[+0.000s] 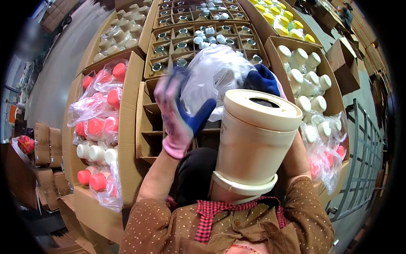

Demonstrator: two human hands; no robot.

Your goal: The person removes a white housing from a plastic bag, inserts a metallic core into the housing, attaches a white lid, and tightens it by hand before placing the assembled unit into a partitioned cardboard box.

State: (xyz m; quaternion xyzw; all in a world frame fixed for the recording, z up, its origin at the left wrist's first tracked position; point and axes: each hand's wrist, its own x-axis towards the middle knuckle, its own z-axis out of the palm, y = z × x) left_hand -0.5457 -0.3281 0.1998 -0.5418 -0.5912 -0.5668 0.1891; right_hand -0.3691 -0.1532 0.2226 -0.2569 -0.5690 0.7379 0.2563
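My left hand (173, 114), in a pink and blue glove, is raised with its thumb and fingers spread; its fingers are blurred. Beside it is a clear plastic bag (211, 76), puffed out above a divided carton (141, 122). On the bag's right side, the curled blue-gloved fingers of my right hand (262, 80) grip its edge. A large cream plastic canister (258, 139) with a dark round opening in its top stands close in front, hiding part of my right hand and forearm. What holds the canister up cannot be seen.
Glass bottles (182, 46) fill the carton's far cells, with white caps (207, 38) lying on some. To the left stands a box of bagged red-capped bottles (99, 101); to the right, white-capped bottles (311, 78). Farther right is a metal rack (363, 148).
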